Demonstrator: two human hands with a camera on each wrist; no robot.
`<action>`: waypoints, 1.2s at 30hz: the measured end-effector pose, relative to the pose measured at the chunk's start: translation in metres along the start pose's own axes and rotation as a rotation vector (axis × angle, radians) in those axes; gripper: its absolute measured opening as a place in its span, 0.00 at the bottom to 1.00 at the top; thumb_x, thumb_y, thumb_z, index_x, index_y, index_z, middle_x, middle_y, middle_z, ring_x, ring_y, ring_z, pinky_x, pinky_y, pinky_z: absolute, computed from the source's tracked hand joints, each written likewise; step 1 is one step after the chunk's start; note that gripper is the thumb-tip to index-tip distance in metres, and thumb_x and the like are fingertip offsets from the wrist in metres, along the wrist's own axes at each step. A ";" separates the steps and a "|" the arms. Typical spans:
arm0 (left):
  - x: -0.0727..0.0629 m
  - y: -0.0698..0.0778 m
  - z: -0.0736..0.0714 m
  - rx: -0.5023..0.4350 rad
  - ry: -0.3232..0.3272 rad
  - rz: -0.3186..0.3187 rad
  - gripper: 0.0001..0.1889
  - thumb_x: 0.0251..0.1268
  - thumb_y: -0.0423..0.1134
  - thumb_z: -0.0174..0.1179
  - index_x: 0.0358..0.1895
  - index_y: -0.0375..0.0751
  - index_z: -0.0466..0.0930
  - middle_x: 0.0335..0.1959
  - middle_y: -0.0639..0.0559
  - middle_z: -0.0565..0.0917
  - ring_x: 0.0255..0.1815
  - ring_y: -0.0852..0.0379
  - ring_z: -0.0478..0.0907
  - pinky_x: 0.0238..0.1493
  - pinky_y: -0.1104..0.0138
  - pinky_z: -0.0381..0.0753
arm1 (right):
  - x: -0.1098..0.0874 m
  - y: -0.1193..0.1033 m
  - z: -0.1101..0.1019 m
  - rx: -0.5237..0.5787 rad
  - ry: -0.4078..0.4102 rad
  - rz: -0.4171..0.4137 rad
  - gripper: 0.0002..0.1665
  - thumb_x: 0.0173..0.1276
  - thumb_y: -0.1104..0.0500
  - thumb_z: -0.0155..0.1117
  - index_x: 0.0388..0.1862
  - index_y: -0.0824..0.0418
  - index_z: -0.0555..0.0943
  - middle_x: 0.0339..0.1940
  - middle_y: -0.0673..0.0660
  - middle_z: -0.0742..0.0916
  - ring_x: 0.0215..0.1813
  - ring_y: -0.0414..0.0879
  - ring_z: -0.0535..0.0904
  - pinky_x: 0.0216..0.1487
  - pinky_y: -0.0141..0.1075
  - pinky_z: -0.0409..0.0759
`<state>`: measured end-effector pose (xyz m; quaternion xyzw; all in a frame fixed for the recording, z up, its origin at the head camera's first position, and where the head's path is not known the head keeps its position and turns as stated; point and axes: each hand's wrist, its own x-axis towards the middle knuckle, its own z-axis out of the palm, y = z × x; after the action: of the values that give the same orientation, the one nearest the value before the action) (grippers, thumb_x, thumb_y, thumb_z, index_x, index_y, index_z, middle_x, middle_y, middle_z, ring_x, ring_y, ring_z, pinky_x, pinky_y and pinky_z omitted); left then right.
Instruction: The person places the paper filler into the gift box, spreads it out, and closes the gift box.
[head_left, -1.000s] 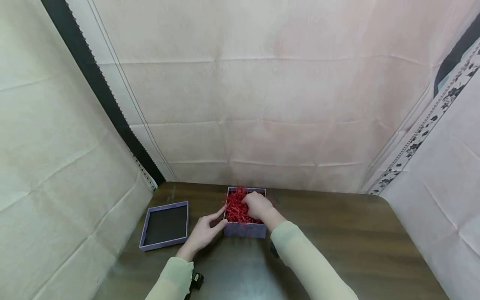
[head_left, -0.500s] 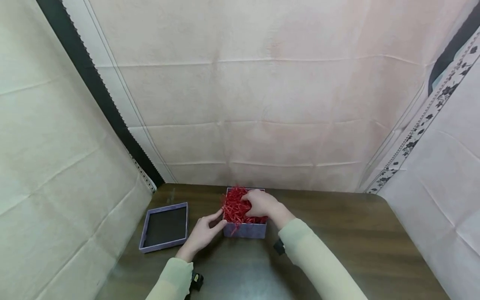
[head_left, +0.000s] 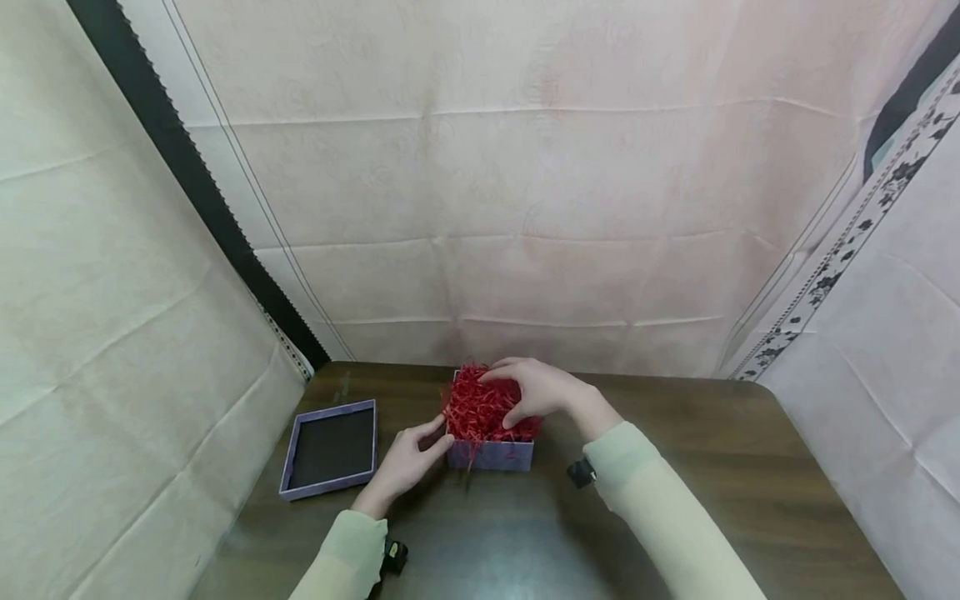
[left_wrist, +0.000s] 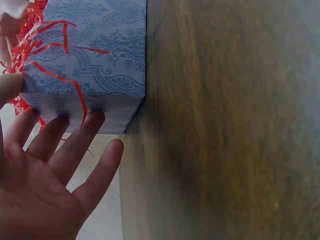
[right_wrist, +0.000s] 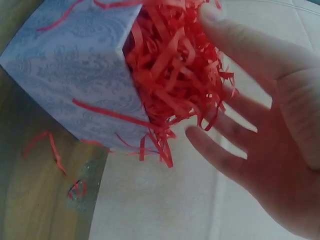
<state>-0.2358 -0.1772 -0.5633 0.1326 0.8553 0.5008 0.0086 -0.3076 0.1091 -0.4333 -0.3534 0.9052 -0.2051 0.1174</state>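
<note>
A patterned lavender-blue box (head_left: pixel 491 456) is heaped with red shredded paper (head_left: pixel 483 407), some strands spilling over its walls. My left hand (head_left: pixel 405 461) steadies the box's near left corner. In the left wrist view, its fingers (left_wrist: pixel 75 150) are spread, fairly straight, with several tips against the box side and the thumb near the rim. Over the right half of the paper is my right hand (head_left: pixel 551 390), fingers spread in a loose arch. The right wrist view shows its thumb (right_wrist: pixel 235 40) touching the shreds, with no clump gripped; some fingertips are hidden behind the paper.
A shallow box lid (head_left: pixel 333 450) with a dark inside and lavender rim lies on the brown table (head_left: pixel 675 483), left of the box. Loose red strands (right_wrist: pixel 47 142) lie beside the box. A pale cloth wall (head_left: pixel 525 208) rises right behind the table.
My right hand has lifted out of the box and shifted right, its fingers spreading. The shredded paper stands fluffier and higher, with strands now hanging over the front. My left hand stays put.
</note>
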 end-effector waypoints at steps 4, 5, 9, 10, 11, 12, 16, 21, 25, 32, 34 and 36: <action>0.000 0.002 -0.001 -0.004 -0.010 -0.006 0.35 0.78 0.56 0.65 0.78 0.38 0.74 0.74 0.43 0.77 0.73 0.41 0.76 0.71 0.42 0.75 | 0.007 0.001 0.005 -0.013 -0.076 -0.022 0.55 0.56 0.68 0.85 0.81 0.42 0.75 0.82 0.56 0.71 0.81 0.57 0.66 0.68 0.54 0.80; -0.001 0.002 -0.001 -0.002 -0.013 -0.008 0.35 0.78 0.56 0.65 0.78 0.38 0.74 0.74 0.43 0.77 0.73 0.41 0.76 0.71 0.42 0.75 | 0.010 0.000 0.007 -0.034 -0.082 -0.025 0.56 0.56 0.71 0.83 0.82 0.41 0.74 0.82 0.55 0.71 0.80 0.56 0.67 0.65 0.52 0.83; -0.001 0.001 -0.001 0.005 -0.025 -0.009 0.35 0.78 0.56 0.64 0.78 0.37 0.73 0.75 0.42 0.76 0.74 0.40 0.75 0.71 0.42 0.75 | 0.021 -0.002 0.021 -0.145 -0.083 -0.035 0.59 0.57 0.76 0.78 0.82 0.35 0.72 0.81 0.53 0.72 0.77 0.54 0.72 0.57 0.45 0.87; -0.001 0.001 0.000 0.005 -0.027 -0.011 0.35 0.79 0.56 0.63 0.78 0.38 0.73 0.75 0.42 0.76 0.74 0.40 0.75 0.71 0.42 0.75 | 0.024 -0.003 0.025 -0.180 -0.083 -0.039 0.58 0.59 0.76 0.76 0.82 0.35 0.73 0.81 0.53 0.73 0.76 0.53 0.73 0.57 0.44 0.86; -0.002 0.001 0.000 0.003 -0.029 -0.016 0.35 0.79 0.57 0.63 0.78 0.38 0.73 0.75 0.42 0.76 0.74 0.41 0.75 0.71 0.42 0.74 | 0.027 -0.003 0.029 -0.217 -0.085 -0.045 0.56 0.60 0.77 0.74 0.80 0.35 0.74 0.80 0.52 0.74 0.76 0.53 0.74 0.59 0.44 0.86; -0.002 0.000 0.000 0.002 -0.029 -0.018 0.35 0.79 0.57 0.63 0.78 0.39 0.74 0.75 0.43 0.76 0.74 0.41 0.75 0.71 0.41 0.74 | 0.029 -0.003 0.032 -0.249 -0.088 -0.052 0.53 0.61 0.77 0.72 0.79 0.36 0.77 0.79 0.53 0.75 0.76 0.52 0.74 0.62 0.44 0.85; 0.000 0.000 0.000 -0.008 -0.023 -0.012 0.34 0.78 0.58 0.63 0.79 0.44 0.73 0.76 0.48 0.75 0.75 0.43 0.75 0.73 0.42 0.72 | 0.036 0.004 0.045 -0.326 -0.078 -0.045 0.38 0.65 0.75 0.70 0.69 0.44 0.86 0.70 0.52 0.84 0.72 0.49 0.79 0.69 0.44 0.80; 0.001 -0.001 -0.001 -0.017 -0.027 0.027 0.32 0.80 0.55 0.63 0.81 0.54 0.71 0.78 0.52 0.72 0.76 0.44 0.73 0.74 0.43 0.71 | 0.039 0.015 0.057 -0.303 -0.033 0.053 0.31 0.66 0.77 0.70 0.60 0.49 0.91 0.60 0.50 0.89 0.65 0.47 0.84 0.64 0.42 0.83; -0.001 -0.002 -0.001 -0.022 -0.020 0.038 0.31 0.80 0.53 0.64 0.81 0.57 0.71 0.77 0.51 0.73 0.75 0.44 0.74 0.73 0.44 0.72 | 0.044 0.015 0.066 -0.309 -0.002 0.084 0.24 0.67 0.76 0.70 0.50 0.50 0.94 0.48 0.48 0.92 0.52 0.45 0.88 0.53 0.41 0.87; 0.000 -0.003 0.000 -0.037 -0.002 0.050 0.30 0.79 0.53 0.64 0.80 0.58 0.73 0.76 0.53 0.75 0.74 0.46 0.75 0.73 0.45 0.72 | 0.049 0.013 0.070 -0.311 0.018 0.108 0.20 0.66 0.74 0.71 0.40 0.49 0.94 0.39 0.46 0.91 0.37 0.41 0.84 0.39 0.39 0.82; 0.001 -0.003 0.000 -0.040 -0.003 0.054 0.30 0.79 0.53 0.64 0.80 0.58 0.73 0.75 0.52 0.75 0.74 0.46 0.75 0.73 0.44 0.73 | 0.048 0.015 0.067 -0.313 0.006 0.099 0.21 0.65 0.73 0.72 0.46 0.48 0.94 0.43 0.46 0.91 0.42 0.42 0.86 0.42 0.39 0.84; 0.001 -0.002 -0.001 -0.041 -0.005 0.056 0.30 0.79 0.54 0.64 0.80 0.58 0.72 0.75 0.51 0.76 0.74 0.45 0.76 0.73 0.43 0.73 | 0.046 0.016 0.063 -0.314 -0.002 0.076 0.23 0.63 0.72 0.73 0.50 0.48 0.94 0.47 0.46 0.91 0.47 0.43 0.86 0.47 0.40 0.86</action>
<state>-0.2376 -0.1788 -0.5640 0.1577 0.8407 0.5180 -0.0007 -0.3282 0.0699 -0.4992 -0.3332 0.9386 -0.0560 0.0693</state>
